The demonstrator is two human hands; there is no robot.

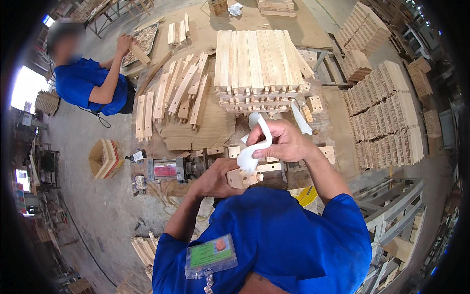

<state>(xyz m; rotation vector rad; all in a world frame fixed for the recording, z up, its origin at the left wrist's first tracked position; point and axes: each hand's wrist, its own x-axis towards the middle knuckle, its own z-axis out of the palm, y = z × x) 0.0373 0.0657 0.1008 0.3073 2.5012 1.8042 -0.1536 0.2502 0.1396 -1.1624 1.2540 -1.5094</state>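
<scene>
My left hand (215,177) is closed around a pale wooden block (238,179) close to my chest. Short round dowels (256,177) stick out at the block's end. Just above it, my right hand (285,141) pinches a bent white piece of plastic (247,156), whose lower end reaches down to the block and dowels. Whether it is a soft bottle or a cut sheet I cannot tell. Another white curved piece (301,120) lies beyond my right hand, beside a large stack of wooden slats (259,59) with dowels protruding from their near ends.
Loose slats (182,88) lie on cardboard at the left of the bench. A metal clamp device (169,170) sits at the front edge. A co-worker in blue (93,81) holds a piece of wood at far left. Tall stacks of wooden parts (382,120) stand on the right.
</scene>
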